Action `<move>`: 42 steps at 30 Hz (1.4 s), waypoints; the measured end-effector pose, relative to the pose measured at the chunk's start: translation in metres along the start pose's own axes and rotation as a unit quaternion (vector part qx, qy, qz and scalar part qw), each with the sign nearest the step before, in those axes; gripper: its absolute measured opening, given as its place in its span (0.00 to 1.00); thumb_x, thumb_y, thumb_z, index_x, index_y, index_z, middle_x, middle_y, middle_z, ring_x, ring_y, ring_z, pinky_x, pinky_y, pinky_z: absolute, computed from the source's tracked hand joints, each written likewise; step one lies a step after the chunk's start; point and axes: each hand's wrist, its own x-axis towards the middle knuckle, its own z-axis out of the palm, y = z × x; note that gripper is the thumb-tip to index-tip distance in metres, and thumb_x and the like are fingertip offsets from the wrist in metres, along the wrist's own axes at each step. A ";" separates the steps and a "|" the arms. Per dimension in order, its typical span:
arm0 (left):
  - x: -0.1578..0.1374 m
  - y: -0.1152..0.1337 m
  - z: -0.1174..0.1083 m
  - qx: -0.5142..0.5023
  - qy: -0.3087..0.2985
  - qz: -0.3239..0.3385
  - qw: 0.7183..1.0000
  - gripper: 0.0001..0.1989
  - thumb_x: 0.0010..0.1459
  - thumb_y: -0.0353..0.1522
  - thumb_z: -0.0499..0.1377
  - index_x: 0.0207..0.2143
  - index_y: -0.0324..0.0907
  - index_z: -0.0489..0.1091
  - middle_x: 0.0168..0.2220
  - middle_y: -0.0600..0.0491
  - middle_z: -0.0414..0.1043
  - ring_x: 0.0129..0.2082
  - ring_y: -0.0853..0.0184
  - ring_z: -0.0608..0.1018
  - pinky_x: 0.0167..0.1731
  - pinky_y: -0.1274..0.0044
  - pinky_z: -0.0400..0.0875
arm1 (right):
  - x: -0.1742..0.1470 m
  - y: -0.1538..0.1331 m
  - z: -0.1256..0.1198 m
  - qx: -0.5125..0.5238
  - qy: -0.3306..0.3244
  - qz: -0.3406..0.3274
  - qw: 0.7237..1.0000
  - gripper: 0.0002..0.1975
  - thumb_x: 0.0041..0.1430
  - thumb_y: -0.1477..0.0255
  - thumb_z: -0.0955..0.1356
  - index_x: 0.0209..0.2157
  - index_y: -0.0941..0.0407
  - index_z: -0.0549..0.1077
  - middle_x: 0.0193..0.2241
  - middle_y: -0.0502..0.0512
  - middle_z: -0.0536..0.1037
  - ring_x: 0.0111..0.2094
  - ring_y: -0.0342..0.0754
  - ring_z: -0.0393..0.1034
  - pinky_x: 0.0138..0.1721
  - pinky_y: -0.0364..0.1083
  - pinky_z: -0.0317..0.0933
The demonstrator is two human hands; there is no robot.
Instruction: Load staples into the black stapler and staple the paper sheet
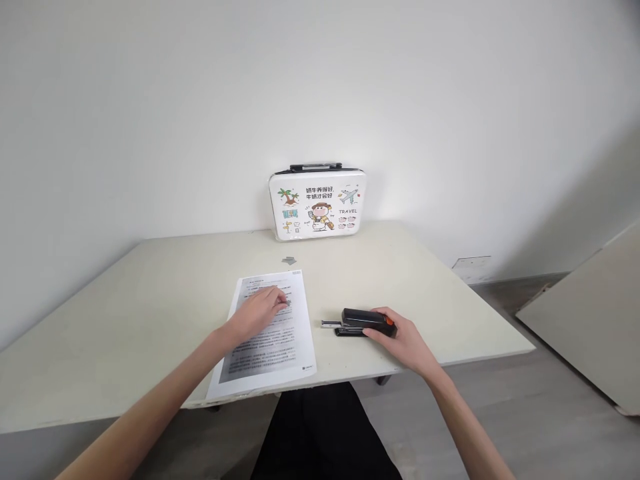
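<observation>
My left hand is over a printed sheet of paper, its fingers pinched on a small grey staple strip. On the right, my right hand grips the rear end of a black stapler with an orange-red patch near the thumb side. The stapler rests on the table, and its metal staple tray sticks out toward the paper. Beyond the sheet lie a few more grey staple strips, overlapping one another. What the left fingers cover of the held strip is hidden.
A white case with cartoon prints and a black handle leans against the wall at the back of the pale table. The table's front edge runs just below the paper and stapler. A light panel stands at the right.
</observation>
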 end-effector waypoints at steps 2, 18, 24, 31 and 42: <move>-0.004 0.014 0.000 -0.032 0.006 0.026 0.999 0.12 0.73 0.40 0.49 0.46 0.44 0.67 0.47 0.48 0.76 0.48 0.57 0.78 0.47 0.66 0.72 | 0.000 0.002 0.000 0.001 0.001 -0.003 1.000 0.19 0.62 0.53 0.71 0.49 0.48 0.76 0.49 0.53 0.82 0.50 0.57 0.77 0.48 0.51 0.71; 0.011 0.083 0.020 0.088 0.032 0.231 0.968 0.11 0.76 0.32 0.52 0.47 0.42 0.75 0.43 0.50 0.78 0.43 0.61 0.78 0.45 0.70 0.69 | 0.001 0.003 -0.001 0.011 0.004 -0.014 1.000 0.18 0.62 0.54 0.71 0.49 0.49 0.75 0.49 0.54 0.82 0.51 0.57 0.76 0.51 0.52 0.70; 0.013 0.084 0.021 0.111 0.039 0.238 0.964 0.12 0.76 0.32 0.52 0.46 0.42 0.75 0.42 0.50 0.78 0.43 0.62 0.78 0.44 0.70 0.68 | 0.001 0.001 -0.001 0.015 0.002 -0.010 1.000 0.17 0.62 0.56 0.72 0.48 0.48 0.75 0.49 0.52 0.82 0.51 0.55 0.76 0.52 0.51 0.70; 0.014 0.083 0.021 0.137 0.048 0.256 0.956 0.13 0.77 0.35 0.50 0.46 0.42 0.75 0.42 0.50 0.78 0.42 0.62 0.78 0.43 0.70 0.67 | 0.002 0.000 -0.001 0.016 0.003 -0.011 1.000 0.17 0.62 0.56 0.72 0.49 0.48 0.75 0.50 0.53 0.82 0.51 0.56 0.76 0.51 0.52 0.70; 0.017 0.087 0.021 0.115 0.056 0.241 0.962 0.15 0.77 0.34 0.50 0.45 0.43 0.76 0.41 0.50 0.78 0.42 0.62 0.78 0.43 0.70 0.66 | 0.000 -0.001 -0.001 0.012 0.004 -0.009 1.000 0.17 0.62 0.55 0.72 0.48 0.48 0.75 0.49 0.52 0.82 0.50 0.55 0.77 0.50 0.51 0.70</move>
